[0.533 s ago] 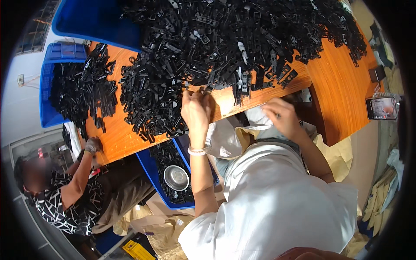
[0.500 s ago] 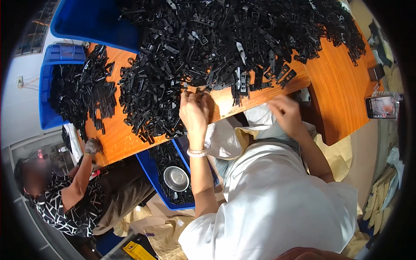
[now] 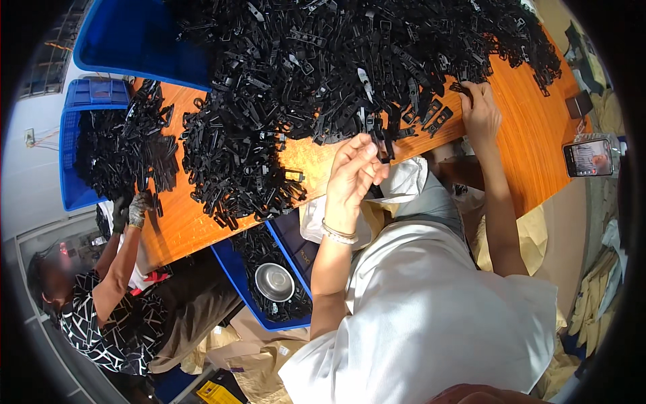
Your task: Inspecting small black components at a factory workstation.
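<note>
A large heap of small black plastic buckle-like parts [image 3: 316, 74] covers much of the orange wooden table [image 3: 525, 155]. Near the table's front edge, my left hand [image 3: 353, 178], with a bracelet at the wrist, is closed in a pinch on a slim black plastic part [image 3: 386, 147]. The fingers partly hide that part. Farther right, my right hand [image 3: 482, 116] reaches onto the table at the heap's edge. Its bent fingertips are closed on another black plastic part [image 3: 459, 87], mostly covered. A few loose black parts [image 3: 439, 118] lie between the two hands.
A blue bin [image 3: 141, 71] leans over the heap at upper left. Below the table, another blue bin [image 3: 239, 286] holds black parts and a metal bowl [image 3: 274, 281]. A co-worker's gloved hand [image 3: 138, 207] works at the left end. A phone [image 3: 589, 158] stands at right.
My left hand has left the heap's edge, moving right and toward me with a black part. My right hand has risen from my lap to the heap's right side.
</note>
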{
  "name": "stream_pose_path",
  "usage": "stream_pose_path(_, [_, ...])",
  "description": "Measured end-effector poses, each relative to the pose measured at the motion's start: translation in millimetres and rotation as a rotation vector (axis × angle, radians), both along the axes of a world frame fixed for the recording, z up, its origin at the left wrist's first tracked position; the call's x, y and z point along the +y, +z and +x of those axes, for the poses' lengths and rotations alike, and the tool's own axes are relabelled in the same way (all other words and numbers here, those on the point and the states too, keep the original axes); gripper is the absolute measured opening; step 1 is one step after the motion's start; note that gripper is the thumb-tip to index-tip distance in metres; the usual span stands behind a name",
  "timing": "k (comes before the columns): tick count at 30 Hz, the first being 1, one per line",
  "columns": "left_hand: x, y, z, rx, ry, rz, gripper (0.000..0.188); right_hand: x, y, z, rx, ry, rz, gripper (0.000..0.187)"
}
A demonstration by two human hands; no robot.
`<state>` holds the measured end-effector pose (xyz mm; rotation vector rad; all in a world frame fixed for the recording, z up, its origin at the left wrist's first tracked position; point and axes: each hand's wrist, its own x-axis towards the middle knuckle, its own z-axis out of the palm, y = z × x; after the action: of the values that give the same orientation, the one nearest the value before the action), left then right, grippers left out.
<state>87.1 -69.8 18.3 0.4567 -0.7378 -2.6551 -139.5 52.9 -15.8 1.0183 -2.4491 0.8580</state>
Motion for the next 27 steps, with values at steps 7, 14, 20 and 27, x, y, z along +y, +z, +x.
stream_pose_path(7, [8, -5, -6, 0.033, -0.038, 0.022, 0.010, 5, 5, -3, 0.019, 0.049, 0.014, 0.014])
stream_pose_path(14, [20, 0, -23, -0.007, -0.101, 0.087, 0.025, 27, 8, 5, -0.147, 0.124, 0.040, 0.014])
stream_pose_path(20, [24, -6, -31, 0.081, -0.184, 0.165, 0.032, 28, 55, 52, -0.248, 0.609, -0.304, 0.013])
stream_pose_path(27, [25, 3, -30, 0.111, -0.336, 0.142, 0.035, 20, 67, 68, -0.383, 0.889, -0.233, 0.018])
